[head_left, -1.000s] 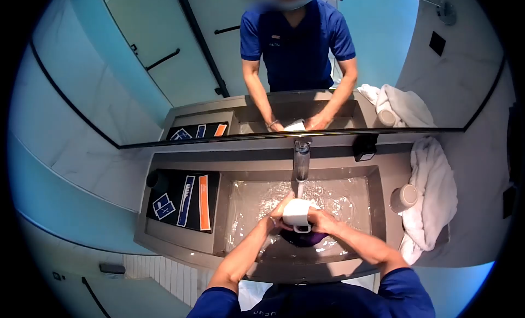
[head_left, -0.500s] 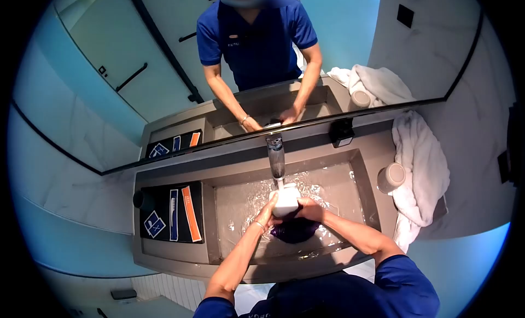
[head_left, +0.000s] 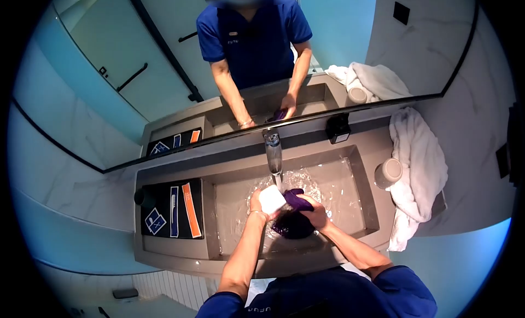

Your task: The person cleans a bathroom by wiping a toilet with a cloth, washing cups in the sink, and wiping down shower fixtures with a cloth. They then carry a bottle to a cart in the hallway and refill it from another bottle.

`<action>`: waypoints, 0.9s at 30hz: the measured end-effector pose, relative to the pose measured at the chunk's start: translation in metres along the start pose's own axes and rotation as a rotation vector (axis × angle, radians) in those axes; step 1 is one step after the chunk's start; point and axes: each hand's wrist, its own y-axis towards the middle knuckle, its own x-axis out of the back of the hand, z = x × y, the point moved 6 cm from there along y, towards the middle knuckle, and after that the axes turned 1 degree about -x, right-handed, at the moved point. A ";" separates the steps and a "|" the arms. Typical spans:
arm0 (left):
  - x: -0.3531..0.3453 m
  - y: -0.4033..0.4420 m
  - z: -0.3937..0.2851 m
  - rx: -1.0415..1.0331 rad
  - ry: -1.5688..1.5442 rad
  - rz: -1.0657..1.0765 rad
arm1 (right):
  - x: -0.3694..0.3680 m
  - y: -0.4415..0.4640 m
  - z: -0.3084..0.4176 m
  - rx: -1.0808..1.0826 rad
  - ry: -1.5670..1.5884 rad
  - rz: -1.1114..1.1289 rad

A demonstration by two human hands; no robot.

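My left hand (head_left: 256, 203) is closed on a white, square-faced object (head_left: 272, 199), just left of the water stream; its exact kind is unclear. Bunched in my right hand (head_left: 315, 214) is a purple cloth (head_left: 296, 200). The cloth's darker, wet-looking part (head_left: 292, 226) hangs low in the sink (head_left: 365, 192), and some of it is hidden in shadow. Water falls from the chrome faucet (head_left: 273, 156) between the white object and the cloth, splashing on the sink floor.
Left of the basin lies a black mat (head_left: 188, 230) with blue and orange packets, and a dark cup (head_left: 144, 196). A black bottle (head_left: 338, 129) stands behind the basin. On the right are a beige cup (head_left: 389, 173) and white towel (head_left: 418, 159). A mirror (head_left: 164, 115) spans the back.
Both hands were together at the white object under the faucet. Now the left hand has it further left, its square face turned up, while the right hand has lifted part of the purple cloth.
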 end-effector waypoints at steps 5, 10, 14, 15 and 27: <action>0.005 0.031 0.016 -0.533 0.372 -0.177 | -0.039 0.024 0.048 0.168 -0.829 -0.015; -0.032 -0.049 0.011 -0.541 0.452 0.049 | -0.017 0.066 -0.022 -0.319 0.282 0.179; -0.031 -0.045 0.009 -0.455 0.235 0.119 | -0.020 0.050 -0.070 -0.409 0.778 0.002; -0.018 -0.030 0.017 -0.402 0.169 0.122 | -0.018 0.048 -0.102 -0.410 0.717 -0.158; -0.036 0.003 0.005 -0.390 -0.245 0.191 | 0.013 -0.068 -0.081 -0.509 0.796 -0.538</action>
